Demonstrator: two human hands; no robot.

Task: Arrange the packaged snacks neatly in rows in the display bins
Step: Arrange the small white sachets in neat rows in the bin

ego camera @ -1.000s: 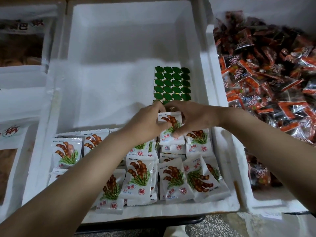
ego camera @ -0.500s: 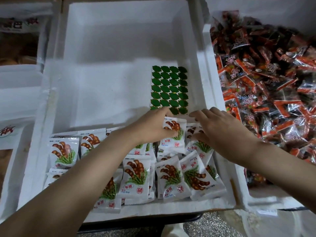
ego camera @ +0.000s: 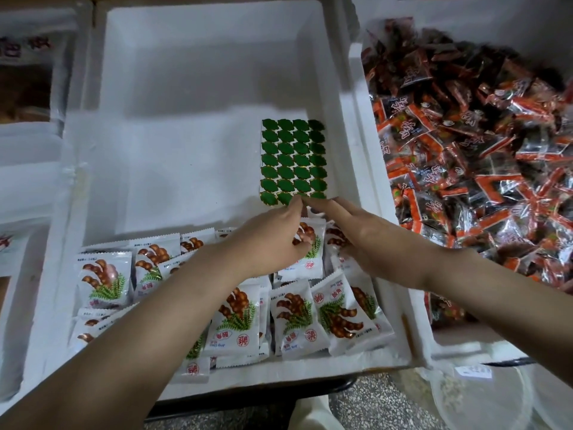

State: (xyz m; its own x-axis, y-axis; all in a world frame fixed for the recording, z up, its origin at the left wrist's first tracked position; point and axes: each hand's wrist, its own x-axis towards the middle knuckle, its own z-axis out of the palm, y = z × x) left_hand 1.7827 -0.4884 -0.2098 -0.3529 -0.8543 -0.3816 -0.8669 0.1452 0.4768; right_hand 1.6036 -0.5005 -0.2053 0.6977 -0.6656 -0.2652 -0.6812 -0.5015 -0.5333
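Observation:
Several white snack packets (ego camera: pixel 294 315) printed with brown pods and green leaves lie in the near half of a white foam bin (ego camera: pixel 198 88). My left hand (ego camera: pixel 273 234) grips one upright packet (ego camera: pixel 305 252) at the bin's right side, thumb on its front. My right hand (ego camera: pixel 369 240) lies beside it with straight fingers on the packets by the right wall, fingertips reaching the near edge of a green-patterned sheet (ego camera: pixel 293 159). That sheet lies flat on the bin floor.
The far half of the foam bin floor is bare apart from the green sheet. A second foam bin (ego camera: pixel 359 88) to the right holds a heap of red and black snack packets (ego camera: pixel 471 150). More foam boxes (ego camera: pixel 28 144) stand at the left. Speckled floor shows below.
Both hands have shifted forward toward the green sheet. My right hand let go of the packet it shared with the left, moved to the right wall and stretched its fingers out.

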